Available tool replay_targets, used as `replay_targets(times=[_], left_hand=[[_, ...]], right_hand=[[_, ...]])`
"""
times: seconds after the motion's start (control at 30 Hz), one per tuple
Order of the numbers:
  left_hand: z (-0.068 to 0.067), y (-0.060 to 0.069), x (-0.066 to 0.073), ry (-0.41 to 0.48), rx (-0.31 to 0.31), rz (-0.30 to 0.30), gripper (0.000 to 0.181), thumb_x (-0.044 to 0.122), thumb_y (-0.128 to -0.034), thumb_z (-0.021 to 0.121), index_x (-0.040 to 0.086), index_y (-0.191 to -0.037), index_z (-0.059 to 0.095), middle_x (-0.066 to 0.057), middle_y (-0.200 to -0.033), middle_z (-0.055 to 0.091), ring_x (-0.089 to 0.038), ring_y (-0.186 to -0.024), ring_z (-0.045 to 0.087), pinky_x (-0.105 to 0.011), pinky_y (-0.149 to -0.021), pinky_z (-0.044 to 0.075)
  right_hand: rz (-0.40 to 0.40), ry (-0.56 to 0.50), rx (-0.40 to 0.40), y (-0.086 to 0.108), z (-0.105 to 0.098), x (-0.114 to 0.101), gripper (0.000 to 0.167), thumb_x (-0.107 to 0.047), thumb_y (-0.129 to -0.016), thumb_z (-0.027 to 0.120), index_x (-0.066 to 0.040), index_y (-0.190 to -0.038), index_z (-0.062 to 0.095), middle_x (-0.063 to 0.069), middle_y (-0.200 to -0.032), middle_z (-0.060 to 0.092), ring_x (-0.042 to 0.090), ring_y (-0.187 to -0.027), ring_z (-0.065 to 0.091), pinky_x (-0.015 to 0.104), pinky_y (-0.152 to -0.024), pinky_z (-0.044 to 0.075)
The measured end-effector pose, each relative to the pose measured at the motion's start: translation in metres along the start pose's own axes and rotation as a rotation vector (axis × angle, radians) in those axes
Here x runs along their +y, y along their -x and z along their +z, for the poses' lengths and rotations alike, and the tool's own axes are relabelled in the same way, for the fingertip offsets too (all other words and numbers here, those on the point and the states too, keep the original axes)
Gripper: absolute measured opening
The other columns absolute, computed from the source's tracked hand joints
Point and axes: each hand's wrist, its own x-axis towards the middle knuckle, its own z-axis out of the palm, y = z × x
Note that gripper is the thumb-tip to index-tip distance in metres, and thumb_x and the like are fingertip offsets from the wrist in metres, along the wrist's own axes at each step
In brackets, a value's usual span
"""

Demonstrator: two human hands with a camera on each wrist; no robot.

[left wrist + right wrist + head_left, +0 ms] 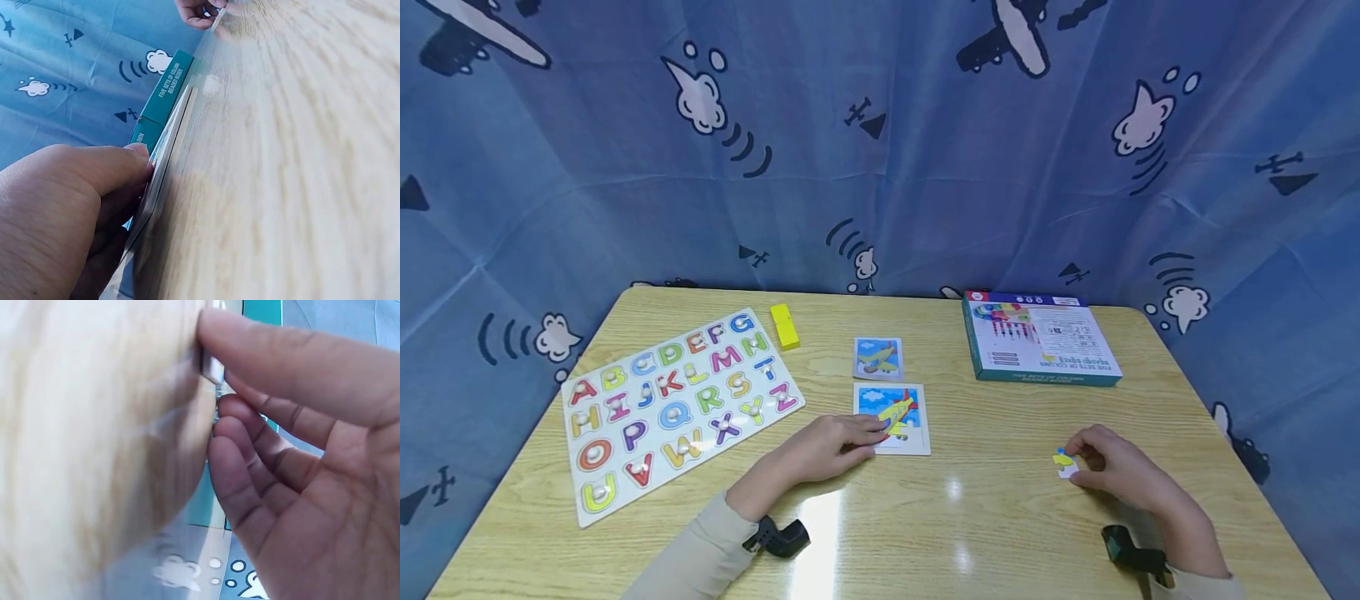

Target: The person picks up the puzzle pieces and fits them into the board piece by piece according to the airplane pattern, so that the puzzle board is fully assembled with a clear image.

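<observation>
A small puzzle board (917, 447) with a yellow airplane on blue lies mid-table, with a pale gap low in its picture. My left hand (827, 447) rests on its left part, fingers extended over the picture and covering some of it; in the left wrist view the thumb touches the board's edge (164, 181). Above the board lies a picture card (877, 358) showing a similar airplane. Out to the right, my right hand (1123, 471) pinches a blue, yellow and white puzzle piece (1064, 463) between thumb and index finger, at the tabletop.
On the left lies an alphabet board (651, 429) with knobbed letters. A yellow block (785, 327) sits past its upper right corner. At the back right is a flat box (1041, 340) with a teal edge. A blue patterned curtain (880, 167) hangs behind the table.
</observation>
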Motion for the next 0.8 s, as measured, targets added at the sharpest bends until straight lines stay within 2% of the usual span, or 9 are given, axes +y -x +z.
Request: replay_targets(times=[0.2,0.37,0.53,0.8], left_hand=[[0.0,0.0,0.001,-0.001,-0.002,-0.003,0.035,0.028,-0.0977,0.053,0.018,-0.131,0.059,0.001,-0.138,0.054,-0.011,-0.13,0.047,-0.033,-0.108,0.04],[0.001,-0.001,0.0,-0.007,0.002,0.0,0.034,0.029,-0.0977,0.053,0.018,-0.13,0.059,0.002,-0.137,0.054,-0.011,-0.13,0.048,-0.033,-0.108,0.04],[0.0,-0.001,0.0,-0.021,0.004,-0.003,0.034,0.029,-0.0979,0.053,0.019,-0.129,0.06,0.002,-0.136,0.055,-0.01,-0.129,0.048,-0.032,-0.109,0.04],[0.001,-0.001,-0.001,-0.035,0.009,0.006,0.033,0.029,-0.0978,0.053,0.019,-0.129,0.061,0.002,-0.136,0.056,-0.01,-0.129,0.049,-0.032,-0.108,0.04]], right_hand=[[0.016,0.04,0.02,-0.003,0.002,-0.003,0.025,-0.018,-0.078,0.077,-0.009,-0.094,0.06,0.0,-0.089,0.054,0.011,-0.079,0.046,0.02,-0.063,0.04],[0.007,0.036,0.036,-0.005,0.004,-0.013,0.023,-0.017,-0.08,0.075,-0.008,-0.096,0.061,-0.001,-0.086,0.055,0.011,-0.077,0.047,0.02,-0.061,0.041],[-0.05,0.039,0.077,-0.011,0.008,-0.027,0.02,-0.016,-0.081,0.075,-0.01,-0.096,0.063,-0.002,-0.087,0.057,0.01,-0.079,0.049,0.021,-0.064,0.046],[-0.177,0.044,0.146,-0.027,0.021,-0.054,0.019,-0.015,-0.082,0.074,-0.015,-0.099,0.066,-0.005,-0.097,0.062,0.011,-0.087,0.058,0.028,-0.077,0.054]])
